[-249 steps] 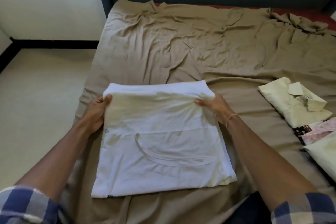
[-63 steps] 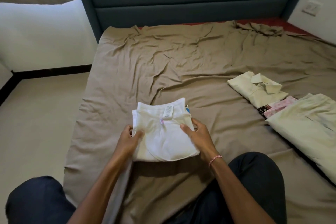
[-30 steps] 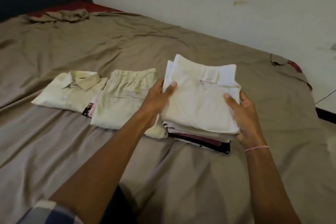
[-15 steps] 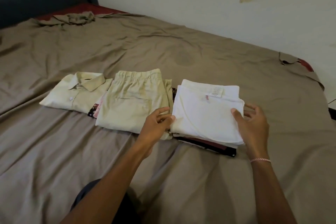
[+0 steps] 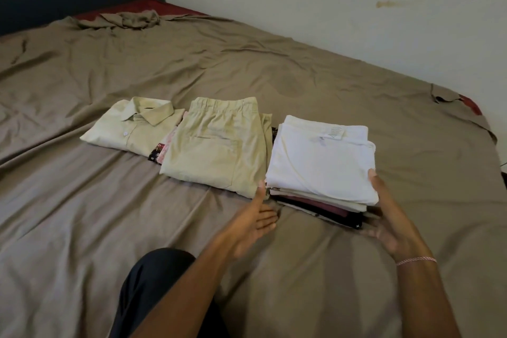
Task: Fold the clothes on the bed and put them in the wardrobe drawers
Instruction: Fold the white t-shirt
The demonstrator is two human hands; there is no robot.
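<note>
Head view: stack (image 5: 323, 164) lies between left hand (image 5: 247, 230) and right hand (image 5: 391, 218) fingers (image 5: 374, 232).

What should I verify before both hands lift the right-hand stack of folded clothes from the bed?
1. White top garment lies flat on the stack: ok.
2. Layers aligned: the dark lower layers jut out at the front: not ok.
3. Left hand has a grip: it is open beside the stack's left front corner: not ok.
4. Right hand has a grip: it is open at the right front corner; whether its fingers reach under the stack: cannot tell.
5. Folded trousers free of the stack: cannot tell.
6. Drawer open and ready: not in view: cannot tell.
</note>
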